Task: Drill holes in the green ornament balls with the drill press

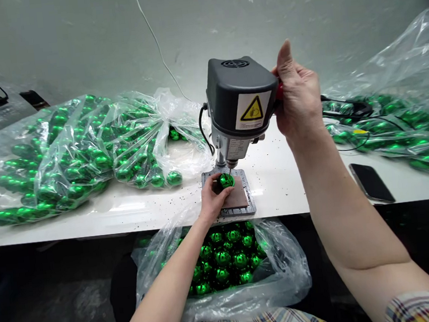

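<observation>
My left hand [214, 196] grips a shiny green ball [226, 181] between thumb and fingers, above a brown board [236, 195] on the drill press base [252, 205]. The thin bit [230, 171] of the small drill press [244, 95] reaches the ball's upper side; whether it has entered cannot be made out. My right hand [299, 94] is closed around the red-ended handle [279, 91] at the right of the dark grey motor housing, thumb pointing up. Most of the handle is hidden by that hand.
An open plastic bag of green balls [222, 261] rests at my lap below the table edge. Clear bags full of green balls [73, 154] lie at left, with another bag [403, 117] at right. A phone [372, 182] lies near the front edge; dark cables [361, 109] run behind it.
</observation>
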The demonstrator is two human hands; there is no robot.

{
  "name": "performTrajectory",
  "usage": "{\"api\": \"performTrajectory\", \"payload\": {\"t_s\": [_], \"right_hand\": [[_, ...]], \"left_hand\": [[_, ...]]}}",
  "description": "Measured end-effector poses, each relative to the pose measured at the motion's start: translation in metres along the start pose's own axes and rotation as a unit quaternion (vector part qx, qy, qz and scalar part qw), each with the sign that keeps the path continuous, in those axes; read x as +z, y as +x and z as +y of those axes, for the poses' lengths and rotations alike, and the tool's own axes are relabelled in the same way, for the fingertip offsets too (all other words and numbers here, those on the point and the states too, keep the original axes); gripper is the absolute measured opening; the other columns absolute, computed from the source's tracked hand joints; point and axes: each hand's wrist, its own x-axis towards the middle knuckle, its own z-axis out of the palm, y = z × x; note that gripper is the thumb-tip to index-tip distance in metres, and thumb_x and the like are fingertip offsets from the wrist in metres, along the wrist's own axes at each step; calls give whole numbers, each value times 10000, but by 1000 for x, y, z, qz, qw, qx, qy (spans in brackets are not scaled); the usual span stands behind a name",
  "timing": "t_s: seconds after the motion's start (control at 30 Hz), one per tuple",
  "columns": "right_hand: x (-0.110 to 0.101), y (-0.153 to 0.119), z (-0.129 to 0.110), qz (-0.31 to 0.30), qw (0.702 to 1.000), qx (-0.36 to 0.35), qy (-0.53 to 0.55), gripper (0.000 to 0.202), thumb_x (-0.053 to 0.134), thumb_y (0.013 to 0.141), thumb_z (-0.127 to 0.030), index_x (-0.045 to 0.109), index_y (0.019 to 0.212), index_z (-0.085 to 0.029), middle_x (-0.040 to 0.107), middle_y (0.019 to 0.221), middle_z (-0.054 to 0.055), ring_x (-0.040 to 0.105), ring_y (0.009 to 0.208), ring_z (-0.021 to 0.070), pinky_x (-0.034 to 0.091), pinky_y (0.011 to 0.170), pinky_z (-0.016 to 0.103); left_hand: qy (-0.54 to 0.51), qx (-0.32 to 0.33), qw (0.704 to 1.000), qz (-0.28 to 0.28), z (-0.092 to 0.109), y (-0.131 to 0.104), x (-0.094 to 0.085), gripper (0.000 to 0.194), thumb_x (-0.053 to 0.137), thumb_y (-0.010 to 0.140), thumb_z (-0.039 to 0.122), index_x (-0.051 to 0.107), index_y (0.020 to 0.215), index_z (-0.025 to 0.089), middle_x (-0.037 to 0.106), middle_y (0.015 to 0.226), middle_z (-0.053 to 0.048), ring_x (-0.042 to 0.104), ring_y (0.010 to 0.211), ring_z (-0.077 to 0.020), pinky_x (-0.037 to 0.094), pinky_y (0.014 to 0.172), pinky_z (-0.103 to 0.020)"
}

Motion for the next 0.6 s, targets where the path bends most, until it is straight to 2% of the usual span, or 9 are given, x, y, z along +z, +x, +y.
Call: {"api": "performTrajectory", "payload": {"t_s": [0.13,0.27,0.47,0.6], "right_hand": [[3,-4,-5,24,997,64,38,545,567,802,-739,452,623,-238,375,468,-59,355,453,78,369,471,268],[3,-4,-6,23,996,69,59,543,589,783,-748,459,629,-244,343,463,-62,341,460,87,351,459,271],[3,-6,-7,23,996,70,54,591,576,772,-780,409,586,-244,292,458,-67,271,416,72,226,395,274],[4,-4,-4,39,994,87,46,615,518,806,-788,392,563,-237,299,446,-59,321,417,78,253,401,262]], "left_hand": [[-14,-22,1000,-9,-1,4,-2,516,818,744,311,615,1203,189,697,1150,-114,656,1089,-267,512,992,-457],[-9,-40,998,-38,1,8,-8,503,779,783,316,606,1233,173,694,1187,-134,655,1121,-280,499,1022,-479],[98,18,994,-38,5,6,-16,487,806,761,321,643,1199,184,674,1189,-130,617,1180,-306,488,1034,-483],[70,15,994,-80,9,-2,-16,521,789,787,342,585,1243,196,696,1163,-107,656,1106,-274,518,991,-456]]}}
